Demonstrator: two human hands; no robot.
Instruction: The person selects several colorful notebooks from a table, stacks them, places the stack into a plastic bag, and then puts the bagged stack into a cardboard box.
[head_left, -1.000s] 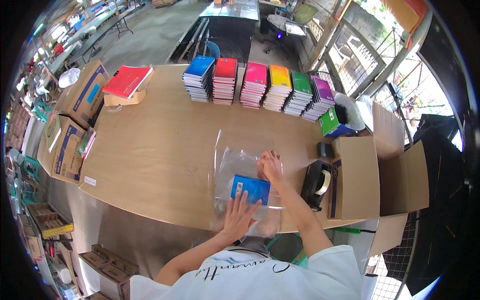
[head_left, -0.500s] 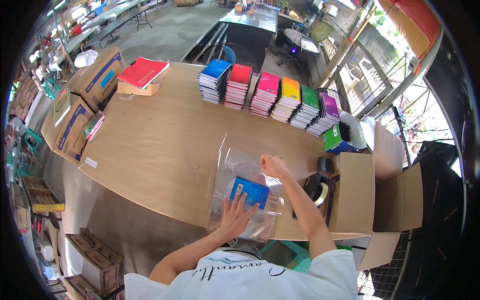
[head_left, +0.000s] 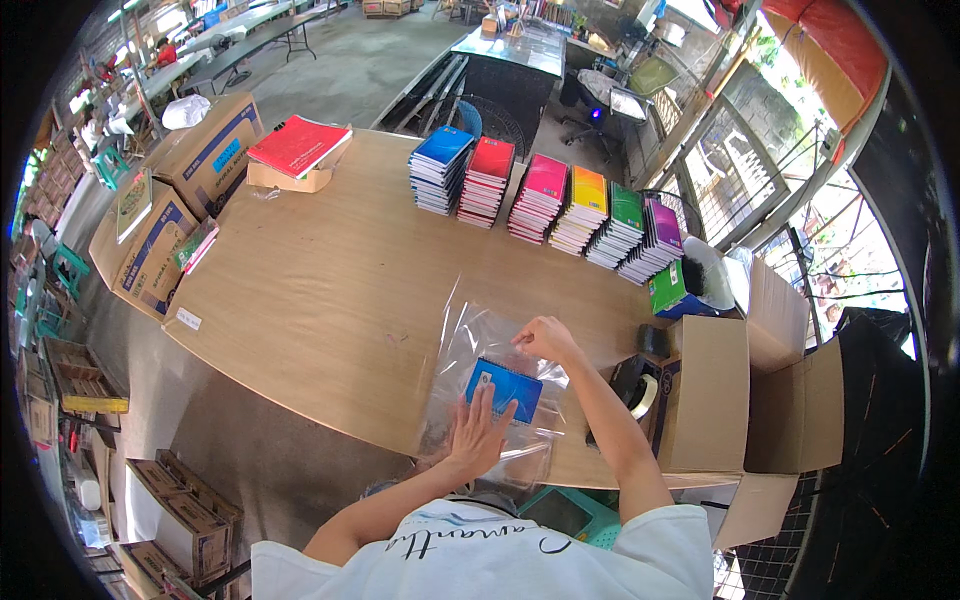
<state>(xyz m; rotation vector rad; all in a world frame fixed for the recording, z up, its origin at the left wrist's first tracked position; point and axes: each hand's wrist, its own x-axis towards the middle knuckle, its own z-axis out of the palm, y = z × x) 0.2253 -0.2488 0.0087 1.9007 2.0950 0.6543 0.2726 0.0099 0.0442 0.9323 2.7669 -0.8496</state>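
A blue spiral notebook (head_left: 520, 388) lies on clear plastic sheets (head_left: 452, 372) near the table's front edge. My left hand (head_left: 478, 435) rests flat with spread fingers on its left part. Just beyond the notebook's upper right corner, my right hand (head_left: 543, 340) is held over the plastic with bent, closed fingers. Whether those fingertips pinch the film is hidden. Light glares off wrinkles in the sheets around both hands.
Stacks of notebooks in blue (head_left: 441, 170), red (head_left: 487, 182), pink, yellow, green and purple line the far edge. A tape dispenser (head_left: 637, 390) and an open carton (head_left: 705, 395) stand at right. Red notebooks (head_left: 298, 147) and cartons (head_left: 150, 252) are at far left.
The whole view has shifted slightly. My left hand has slid a little toward the notebook's left side. The fingers of my right hand have turned, staying closed above the plastic.
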